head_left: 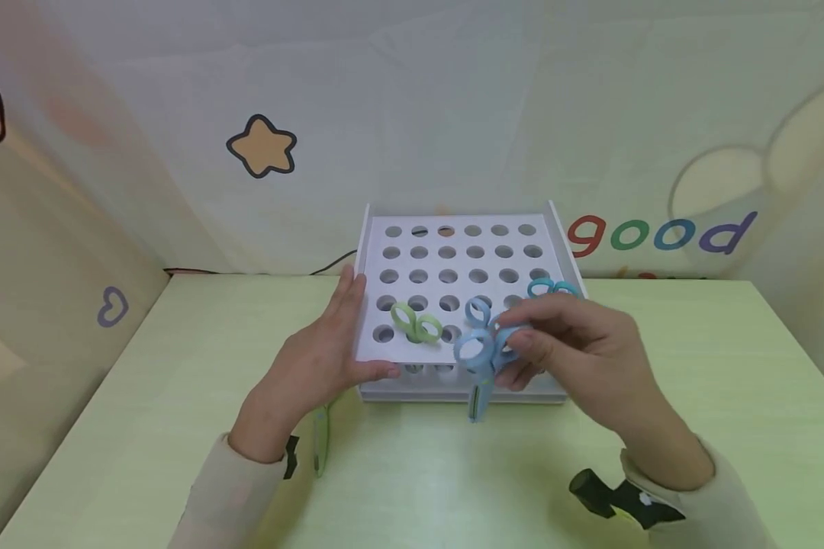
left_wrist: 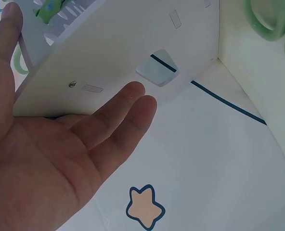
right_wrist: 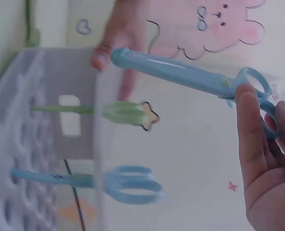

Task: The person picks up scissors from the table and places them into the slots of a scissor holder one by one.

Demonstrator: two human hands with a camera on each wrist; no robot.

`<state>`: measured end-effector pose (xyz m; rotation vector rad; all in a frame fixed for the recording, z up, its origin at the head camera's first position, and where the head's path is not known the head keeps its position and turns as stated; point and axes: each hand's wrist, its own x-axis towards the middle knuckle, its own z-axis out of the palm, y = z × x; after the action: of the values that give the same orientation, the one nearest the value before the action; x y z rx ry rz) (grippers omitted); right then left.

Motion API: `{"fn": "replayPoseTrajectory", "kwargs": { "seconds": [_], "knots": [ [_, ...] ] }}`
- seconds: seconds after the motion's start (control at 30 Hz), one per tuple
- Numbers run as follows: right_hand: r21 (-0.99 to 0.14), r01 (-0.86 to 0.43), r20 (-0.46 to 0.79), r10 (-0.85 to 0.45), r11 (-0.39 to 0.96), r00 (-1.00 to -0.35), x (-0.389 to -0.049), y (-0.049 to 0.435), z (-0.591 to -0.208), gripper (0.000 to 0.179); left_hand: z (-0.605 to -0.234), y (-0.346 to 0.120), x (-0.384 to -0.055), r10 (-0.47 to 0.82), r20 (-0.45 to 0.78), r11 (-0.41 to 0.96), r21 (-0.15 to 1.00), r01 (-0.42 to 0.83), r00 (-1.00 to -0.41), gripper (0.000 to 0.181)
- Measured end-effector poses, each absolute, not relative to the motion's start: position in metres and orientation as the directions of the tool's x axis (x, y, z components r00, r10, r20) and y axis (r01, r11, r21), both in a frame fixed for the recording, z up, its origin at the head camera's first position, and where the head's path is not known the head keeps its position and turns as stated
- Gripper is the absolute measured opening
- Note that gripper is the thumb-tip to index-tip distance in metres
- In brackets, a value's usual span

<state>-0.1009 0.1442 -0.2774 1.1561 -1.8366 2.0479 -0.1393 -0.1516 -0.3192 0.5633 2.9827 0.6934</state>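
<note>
My right hand [head_left: 584, 351] pinches a pair of light blue scissors [head_left: 479, 374] by the handle loops, with the blades pointing down, in front of a white holed rack [head_left: 419, 352]. In the right wrist view those scissors are apart from the rack. My left hand [head_left: 323, 335] rests along the rack's left side, fingers extended and thumb on the front edge. Green scissors [head_left: 415, 324] stand in a rack hole, handles up. Another pair of blue scissors [right_wrist: 128, 184] stands in the rack beside them. Teal scissors [head_left: 552, 287] at the right are partly hidden behind my right hand.
Another green item [head_left: 321, 441], partly hidden by my left wrist, lies on the pale green table [head_left: 412, 488]. A printed cloth [head_left: 412, 114] hangs upright behind the rack. A dark cord-like line runs along the table's back edge.
</note>
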Motion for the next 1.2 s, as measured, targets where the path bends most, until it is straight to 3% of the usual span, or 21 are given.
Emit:
{"fn": "replayPoseTrajectory", "kwargs": {
  "seconds": [0.27,0.43,0.57,0.7,0.9,1.2],
  "knots": [
    [-0.702,-0.662,0.686,-0.001,-0.262,-0.727,-0.118,0.152,-0.248,0.023,-0.316,-0.152,-0.141,0.344,0.056,0.841,0.426,0.334,-0.937,0.124],
    [-0.665,-0.71,0.698,0.144,-0.233,-0.701,-0.135,0.149,-0.247,0.023,-0.316,-0.151,-0.142,0.341,0.061,0.84,0.428,0.334,-0.938,0.125],
    [-0.696,-0.7,0.686,0.14,-0.159,-0.714,-0.146,0.149,-0.255,0.02,-0.316,-0.15,-0.143,0.342,0.064,0.837,0.434,0.334,-0.938,0.125],
    [-0.768,-0.635,0.626,0.107,-0.087,-0.772,-0.153,0.149,-0.263,0.019,-0.316,-0.149,-0.144,0.345,0.063,0.833,0.44,0.336,-0.937,0.125],
    [-0.863,-0.491,0.501,0.08,0.115,-0.862,-0.157,0.145,-0.273,0.022,-0.317,-0.149,-0.142,0.338,0.044,0.835,0.447,0.321,-0.94,0.125],
    [-0.923,-0.266,0.278,0.007,0.278,-0.96,-0.157,0.14,-0.279,0.023,-0.32,-0.15,-0.14,0.329,0.038,0.842,0.439,0.312,-0.943,0.126]
  ]
}}
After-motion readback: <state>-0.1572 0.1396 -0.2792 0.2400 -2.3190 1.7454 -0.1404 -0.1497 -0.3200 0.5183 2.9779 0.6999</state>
